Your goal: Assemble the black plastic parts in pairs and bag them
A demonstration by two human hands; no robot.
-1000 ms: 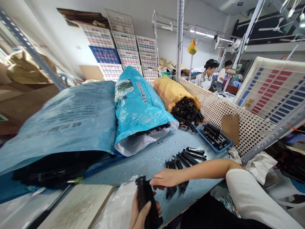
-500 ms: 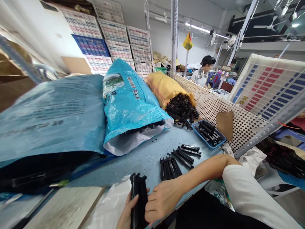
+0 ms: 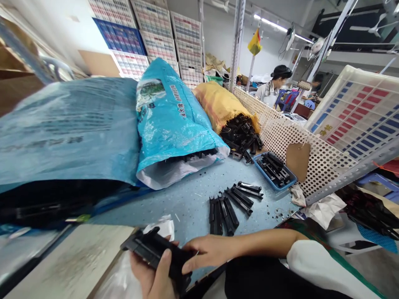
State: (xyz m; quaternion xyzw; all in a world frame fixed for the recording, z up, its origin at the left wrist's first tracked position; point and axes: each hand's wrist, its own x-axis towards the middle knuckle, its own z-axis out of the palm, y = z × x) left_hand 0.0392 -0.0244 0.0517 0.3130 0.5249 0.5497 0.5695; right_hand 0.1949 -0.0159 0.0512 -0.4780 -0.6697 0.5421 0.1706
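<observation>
The left hand [image 3: 149, 275] was closed around a black plastic moulding [image 3: 156, 250] from beneath, with its thumb pressed up against the moulding's underside. The moulding lay tilted across that palm, just above the counter's near edge. The right hand [image 3: 207, 253] reached in from the lower right, its fingers curled over the moulding's right end, so both hands were touching it.

Beyond the hands, a loose group of similar black parts [image 3: 229, 209] lay on the speckled blue counter [image 3: 187, 195], well apart from the hands. Nearer the far edge sat a blue tray [image 3: 274, 170] holding more black parts, against a white perforated panel [image 3: 311, 174]. A yellow woven sack [image 3: 221, 106] spilled black parts [image 3: 240, 135] onto the far end of the counter, beside a bright blue sack [image 3: 171, 120]. A co-worker [image 3: 274, 89] stood in the distance beyond the panel.
</observation>
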